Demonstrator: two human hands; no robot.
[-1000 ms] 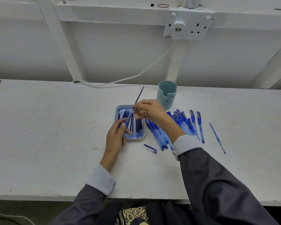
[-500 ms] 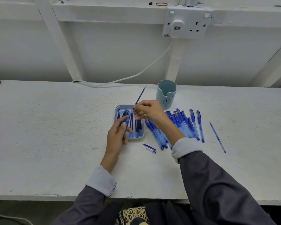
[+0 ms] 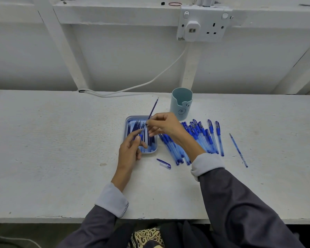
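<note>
Risen from the tray (image 3: 151,152), the left hand (image 3: 130,153) brings its grip, pinched on a pen barrel (image 3: 141,135), up to the lower end of the refill (image 3: 153,109) that the right hand (image 3: 166,127) pinches at centre frame, so insertion seems imminent.

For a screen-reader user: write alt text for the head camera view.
A right hand pinches a thin ink refill, tip up, over a blue tray of refills; the left hand pinches a pen part below. Blue pens, a cap and a cup sit nearby.
</note>
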